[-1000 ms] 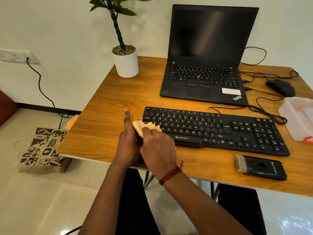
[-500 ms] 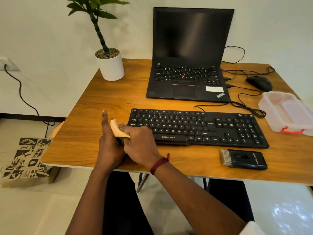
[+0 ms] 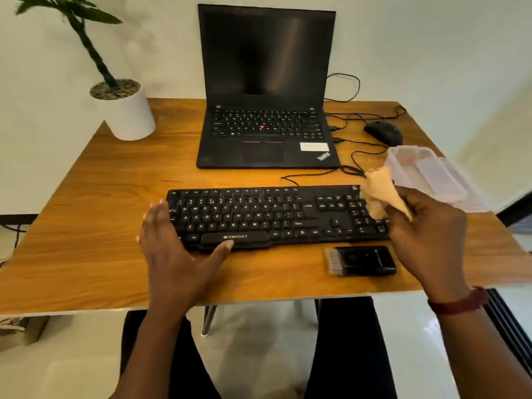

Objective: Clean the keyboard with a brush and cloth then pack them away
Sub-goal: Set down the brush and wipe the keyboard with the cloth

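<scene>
A black keyboard (image 3: pixel 267 217) lies across the front middle of the wooden table (image 3: pixel 95 226). My left hand (image 3: pixel 172 254) is spread with straight fingers at the keyboard's left end, the thumb touching its front edge near the space bar. My right hand (image 3: pixel 426 240) holds a crumpled beige cloth (image 3: pixel 380 197) above the keyboard's right end, close to a clear plastic box (image 3: pixel 431 174). A black brush (image 3: pixel 359 260) with pale bristles lies on the table in front of the keyboard's right part, untouched.
An open black laptop (image 3: pixel 267 133) stands behind the keyboard. A black mouse (image 3: pixel 384 132) and tangled cables (image 3: pixel 354 168) sit at the back right. A white plant pot (image 3: pixel 126 110) stands at the back left corner. The table's front edge runs just below my wrists.
My right hand has carried the cloth from the keyboard's left end over to its right end. My left hand has let go of the cloth and spread at the left end.
</scene>
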